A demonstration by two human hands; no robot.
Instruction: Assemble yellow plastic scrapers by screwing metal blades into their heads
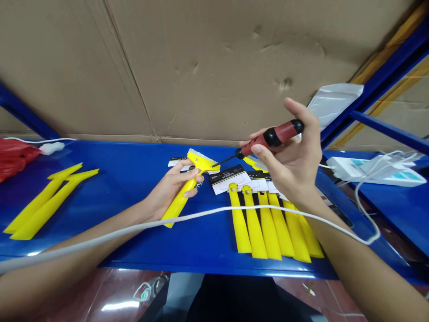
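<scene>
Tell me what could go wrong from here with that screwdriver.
The screwdriver tip sits at the head of the scraper, near the left hand; a slip might jab its fingers. Only that hand steadies the scraper, so it could twist. The cable crosses in front of the right arm and might snag it.

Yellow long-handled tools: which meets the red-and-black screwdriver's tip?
The yellow tool in the left hand; the others lie on the blue table.

Red plastic bag (15,162) is lying at far left, white power strip (378,173) is sitting at right (cords (400,156) crowding its top), brown cardboard (201,71) is standing behind, clear bottle (157,285) is resting on reddish floor (112,288).
</scene>
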